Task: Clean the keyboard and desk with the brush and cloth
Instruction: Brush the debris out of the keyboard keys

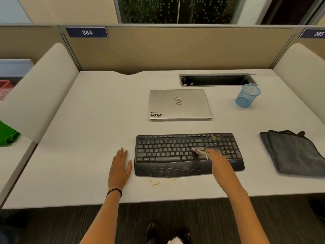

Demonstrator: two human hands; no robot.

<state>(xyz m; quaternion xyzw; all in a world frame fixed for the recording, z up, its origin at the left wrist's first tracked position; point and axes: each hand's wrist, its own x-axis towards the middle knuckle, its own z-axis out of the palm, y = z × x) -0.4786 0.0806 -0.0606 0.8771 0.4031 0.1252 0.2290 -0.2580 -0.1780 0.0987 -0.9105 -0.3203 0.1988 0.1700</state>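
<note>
Your right hand (217, 159) has its fingers curled round the handle of the brush (198, 151). Its pinkish bristle tip is down on the keys at the right end of the keyboard's (167, 150) main letter block, just left of the number pad. Your left hand (120, 164) lies flat and open on the desk (88, 138) just beside the keyboard's left edge, holding nothing and, as far as I can tell, not touching the keyboard. The step looks like sweeping debris out of the keys, and most of the work seems to lie on the right: yellowish crumbs (215, 138) sit thickest at the number pad's far corner, with more scattered lower across it. Use short, light strokes along the rows, flicking one way toward the keyboard's near edge, where orange specks (155, 184) already lie on the desk, so everything gathers in one patch. Set your flat hand on the palm rest if the board shifts. Avoid flicking toward the closed laptop (179, 104) behind the keyboard. The grey cloth (293, 154) lies folded, well to the keyboard's right; save it for wiping the desk afterwards.
</note>
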